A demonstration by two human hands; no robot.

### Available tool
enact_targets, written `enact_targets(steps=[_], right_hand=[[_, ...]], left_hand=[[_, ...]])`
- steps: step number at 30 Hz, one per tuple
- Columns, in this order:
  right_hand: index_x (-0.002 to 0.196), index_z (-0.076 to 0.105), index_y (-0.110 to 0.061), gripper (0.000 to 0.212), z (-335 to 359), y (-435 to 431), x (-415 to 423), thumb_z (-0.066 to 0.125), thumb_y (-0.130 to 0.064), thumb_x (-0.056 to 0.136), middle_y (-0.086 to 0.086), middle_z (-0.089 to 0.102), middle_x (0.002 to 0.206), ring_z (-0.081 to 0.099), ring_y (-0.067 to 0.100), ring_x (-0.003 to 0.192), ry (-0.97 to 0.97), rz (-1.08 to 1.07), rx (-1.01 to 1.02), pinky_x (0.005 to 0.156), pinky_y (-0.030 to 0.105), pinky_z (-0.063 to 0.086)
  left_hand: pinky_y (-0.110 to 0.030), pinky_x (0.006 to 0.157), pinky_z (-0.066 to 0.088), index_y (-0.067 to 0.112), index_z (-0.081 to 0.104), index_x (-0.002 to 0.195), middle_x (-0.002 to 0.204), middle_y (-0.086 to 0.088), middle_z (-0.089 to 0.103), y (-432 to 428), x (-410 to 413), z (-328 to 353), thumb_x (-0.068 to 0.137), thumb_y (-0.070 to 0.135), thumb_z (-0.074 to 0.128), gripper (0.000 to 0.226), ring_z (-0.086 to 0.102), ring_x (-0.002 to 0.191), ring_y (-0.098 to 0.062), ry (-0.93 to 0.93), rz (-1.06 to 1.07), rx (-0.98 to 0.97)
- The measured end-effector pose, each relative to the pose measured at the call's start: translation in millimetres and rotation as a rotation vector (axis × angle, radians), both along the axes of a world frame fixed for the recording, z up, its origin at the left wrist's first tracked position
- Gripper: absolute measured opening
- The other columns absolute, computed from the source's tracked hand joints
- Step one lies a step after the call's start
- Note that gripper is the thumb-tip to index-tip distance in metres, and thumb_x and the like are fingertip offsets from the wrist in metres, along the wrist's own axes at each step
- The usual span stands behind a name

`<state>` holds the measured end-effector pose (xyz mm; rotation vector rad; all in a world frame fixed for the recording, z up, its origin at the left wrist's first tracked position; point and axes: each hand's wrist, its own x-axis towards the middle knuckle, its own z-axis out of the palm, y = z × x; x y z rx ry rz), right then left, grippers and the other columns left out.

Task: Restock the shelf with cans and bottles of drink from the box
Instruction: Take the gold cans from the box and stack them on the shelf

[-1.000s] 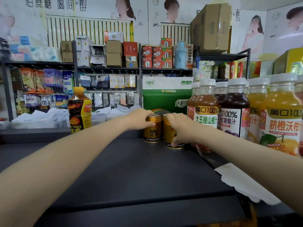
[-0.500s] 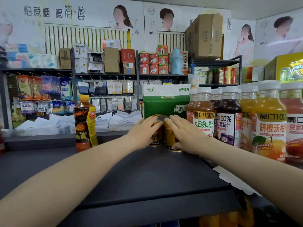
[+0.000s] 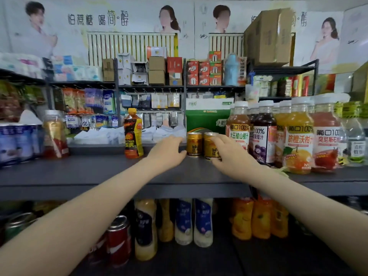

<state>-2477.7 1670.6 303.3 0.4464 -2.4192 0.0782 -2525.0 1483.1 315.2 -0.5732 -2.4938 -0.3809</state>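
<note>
Our left hand (image 3: 167, 153) has slipped back off the left can (image 3: 194, 145) and hangs loose-fingered just beside it, holding nothing. Our right hand (image 3: 231, 154) pinches the right can (image 3: 208, 147), thumb on its rim; both cans stand side by side on the shelf (image 3: 99, 172), left of the juice bottles (image 3: 262, 136).

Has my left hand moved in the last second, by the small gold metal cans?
Yes. The left hand has drawn leftwards off the left small gold metal can, whose front now shows whole.
</note>
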Motion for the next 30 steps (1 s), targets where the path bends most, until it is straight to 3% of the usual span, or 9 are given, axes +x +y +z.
enact_targets(steps=[3, 6, 8, 12, 16, 19, 25, 30], right_hand=[[0.122, 0.054, -0.001, 0.038, -31, -25, 49, 0.054, -0.009, 0.084, 0.015, 0.059, 0.113, 0.056, 0.032, 0.104, 0.193, 0.238, -0.154, 0.087, 0.043, 0.048], [0.118, 0.056, -0.005, 0.033, -84, -61, 102, 0.056, -0.008, 0.085, 0.009, 0.060, 0.109, 0.054, 0.022, 0.102, 0.194, 0.405, -0.354, 0.087, 0.031, 0.044], [0.121, 0.055, -0.008, 0.033, -126, -85, 126, 0.057, -0.008, 0.088, 0.005, 0.058, 0.112, 0.051, 0.017, 0.105, 0.051, 0.468, -0.455, 0.089, 0.024, 0.040], [0.127, 0.049, -0.011, 0.033, -213, -143, 158, 0.052, -0.016, 0.095, 0.002, 0.052, 0.119, 0.049, 0.017, 0.113, -0.303, 0.534, -0.504, 0.090, 0.021, 0.040], [0.132, 0.044, -0.018, 0.034, -278, -219, 182, 0.046, -0.023, 0.099, -0.002, 0.048, 0.127, 0.046, 0.013, 0.120, -0.571, 0.574, -0.366, 0.091, 0.022, 0.039], [0.134, 0.044, -0.015, 0.036, -313, -284, 199, 0.046, -0.023, 0.099, 0.000, 0.049, 0.129, 0.046, 0.016, 0.121, -0.651, 0.636, -0.249, 0.095, 0.026, 0.040], [0.137, 0.040, -0.013, 0.040, -367, -444, 246, 0.046, -0.021, 0.099, 0.003, 0.045, 0.133, 0.045, 0.019, 0.123, -0.820, 0.809, -0.086, 0.092, 0.028, 0.039], [0.141, 0.035, -0.015, 0.047, -409, -587, 288, 0.048, -0.025, 0.097, 0.004, 0.042, 0.137, 0.041, 0.021, 0.128, -0.930, 0.877, 0.053, 0.099, 0.035, 0.041]], left_hand=[[-0.032, 0.088, 0.047, 0.016, 0.059, 0.117, 0.115, 0.000, 0.063, 2, 75, -31, 0.095, 0.017, 0.049, 0.023, 0.058, 0.105, -0.016, 0.235, -0.133, 0.356], [-0.025, 0.083, 0.048, 0.016, 0.060, 0.110, 0.107, 0.005, 0.063, -10, 147, -87, 0.094, 0.013, 0.052, 0.018, 0.061, 0.096, -0.012, 0.299, -0.174, 0.463], [-0.024, 0.084, 0.049, 0.017, 0.058, 0.115, 0.109, 0.006, 0.062, -31, 184, -128, 0.095, 0.014, 0.052, 0.021, 0.060, 0.099, -0.010, 0.219, -0.102, 0.481], [-0.026, 0.085, 0.050, 0.021, 0.052, 0.127, 0.118, 0.007, 0.057, -94, 247, -215, 0.097, 0.023, 0.050, 0.029, 0.057, 0.104, -0.008, -0.084, 0.145, 0.379], [-0.032, 0.081, 0.051, 0.024, 0.048, 0.127, 0.121, 0.005, 0.054, -176, 301, -291, 0.097, 0.027, 0.048, 0.031, 0.059, 0.103, -0.016, -0.327, 0.440, 0.280], [-0.029, 0.082, 0.046, 0.020, 0.048, 0.129, 0.124, 0.000, 0.053, -238, 347, -331, 0.096, 0.025, 0.048, 0.033, 0.056, 0.108, -0.019, -0.425, 0.602, 0.299], [-0.037, 0.092, 0.045, 0.016, 0.044, 0.133, 0.130, -0.008, 0.049, -374, 453, -392, 0.094, 0.027, 0.049, 0.040, 0.052, 0.117, -0.029, -0.605, 0.936, 0.369], [-0.034, 0.084, 0.044, 0.016, 0.040, 0.137, 0.128, -0.009, 0.049, -494, 531, -420, 0.095, 0.025, 0.047, 0.043, 0.054, 0.113, -0.030, -0.732, 1.132, 0.382]])
